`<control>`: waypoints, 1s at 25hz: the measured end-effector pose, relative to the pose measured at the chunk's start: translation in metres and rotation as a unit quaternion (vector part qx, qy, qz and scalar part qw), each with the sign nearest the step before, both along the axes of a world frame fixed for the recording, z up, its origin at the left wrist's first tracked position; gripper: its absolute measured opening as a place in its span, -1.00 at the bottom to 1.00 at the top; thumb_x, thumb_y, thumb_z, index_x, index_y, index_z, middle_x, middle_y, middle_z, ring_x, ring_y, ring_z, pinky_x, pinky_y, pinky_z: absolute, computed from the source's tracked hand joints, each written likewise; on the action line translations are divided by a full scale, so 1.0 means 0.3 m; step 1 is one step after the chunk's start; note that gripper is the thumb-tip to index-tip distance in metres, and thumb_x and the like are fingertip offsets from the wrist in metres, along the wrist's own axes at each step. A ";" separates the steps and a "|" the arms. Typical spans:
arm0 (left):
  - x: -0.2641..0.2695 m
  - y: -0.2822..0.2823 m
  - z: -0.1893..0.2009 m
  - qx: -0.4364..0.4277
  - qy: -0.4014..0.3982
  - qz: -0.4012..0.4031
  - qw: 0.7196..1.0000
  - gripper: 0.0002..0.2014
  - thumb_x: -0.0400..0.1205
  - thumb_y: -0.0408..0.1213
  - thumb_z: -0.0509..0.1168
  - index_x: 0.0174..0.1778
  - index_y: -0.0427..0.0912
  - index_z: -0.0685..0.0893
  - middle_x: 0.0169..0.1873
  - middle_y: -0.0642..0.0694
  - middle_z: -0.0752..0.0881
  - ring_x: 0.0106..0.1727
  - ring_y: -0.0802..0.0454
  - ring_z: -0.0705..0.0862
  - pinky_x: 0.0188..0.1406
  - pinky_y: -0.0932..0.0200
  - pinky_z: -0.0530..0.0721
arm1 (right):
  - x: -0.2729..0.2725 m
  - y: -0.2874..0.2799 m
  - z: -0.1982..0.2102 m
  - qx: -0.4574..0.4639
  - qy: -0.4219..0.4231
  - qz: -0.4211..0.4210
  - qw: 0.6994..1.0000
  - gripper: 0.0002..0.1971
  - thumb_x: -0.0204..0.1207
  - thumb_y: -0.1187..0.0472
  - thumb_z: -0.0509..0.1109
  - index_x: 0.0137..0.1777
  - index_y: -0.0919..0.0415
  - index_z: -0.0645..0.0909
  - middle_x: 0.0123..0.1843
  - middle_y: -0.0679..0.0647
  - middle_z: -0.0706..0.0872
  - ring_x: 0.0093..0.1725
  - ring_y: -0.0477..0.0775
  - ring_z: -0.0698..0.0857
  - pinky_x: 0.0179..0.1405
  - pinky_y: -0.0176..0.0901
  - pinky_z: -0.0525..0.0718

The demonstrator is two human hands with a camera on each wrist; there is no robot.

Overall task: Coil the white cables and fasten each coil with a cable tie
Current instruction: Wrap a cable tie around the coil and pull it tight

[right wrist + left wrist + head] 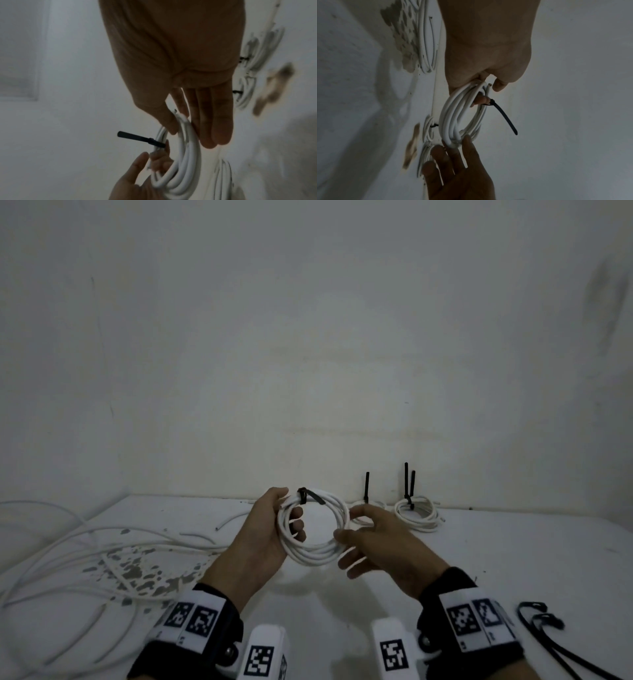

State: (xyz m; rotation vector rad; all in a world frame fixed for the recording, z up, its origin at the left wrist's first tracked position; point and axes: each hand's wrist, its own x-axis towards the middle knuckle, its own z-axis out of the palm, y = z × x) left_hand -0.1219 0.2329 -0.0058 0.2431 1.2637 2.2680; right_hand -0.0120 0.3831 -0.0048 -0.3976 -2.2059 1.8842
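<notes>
Head view is showing the coil (313,537) hanging above the table (513,559), already wearing its tie (306,495). The left hand (265,537) is gripping it; the right hand (380,542) is touching it with straight fingers. Two tied coils (416,513) are lying behind, while loose cables (85,549) and spare ties (544,621) are waiting.

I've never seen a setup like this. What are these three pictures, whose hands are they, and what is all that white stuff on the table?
No machine here: a person wears three cameras. The wide picture comes from the head; the other two look along each wrist, worn on bands with black-and-white markers. The left hand grips a coil of white cable already bound by a black cable tie. The right hand touches the coil's other side with nearly straight fingers. On the white table lie loose white cables, two finished coils by the wall, and spare ties.
</notes>
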 end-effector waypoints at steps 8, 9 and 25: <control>0.006 0.069 -0.160 -0.181 -0.023 -0.015 0.983 -0.70 0.52 -0.39 0.18 0.00 -0.14 0.80 -0.19 -0.09 0.62 -0.24 0.01 0.51 -0.39 0.18 0.46 | -0.003 0.099 -0.153 -0.094 -0.041 -0.105 0.989 -0.81 0.55 0.49 0.45 0.14 0.54 0.65 -0.23 0.39 0.75 -0.41 0.18 0.72 -0.45 -0.10 0.76; 0.002 0.082 -0.166 -0.184 -0.015 -0.023 0.983 -0.68 0.53 -0.41 0.18 0.03 -0.14 0.82 -0.17 -0.10 0.64 -0.21 0.02 0.52 -0.40 0.18 0.46 | -0.002 0.116 -0.158 -0.094 -0.042 -0.114 0.988 -0.84 0.55 0.50 0.45 0.10 0.56 0.66 -0.24 0.38 0.74 -0.42 0.17 0.71 -0.46 -0.11 0.75; -0.302 0.563 -0.222 -0.270 0.188 0.002 0.944 -0.55 0.44 -0.30 0.23 0.24 -0.04 0.77 0.07 -0.15 0.81 0.02 -0.13 0.75 -0.17 0.14 0.66 | -0.398 0.463 -0.211 -0.037 -0.030 -0.290 0.956 -0.82 0.28 0.20 0.53 -0.14 0.25 0.79 -0.13 0.23 0.86 -0.07 0.27 0.83 0.08 0.17 0.80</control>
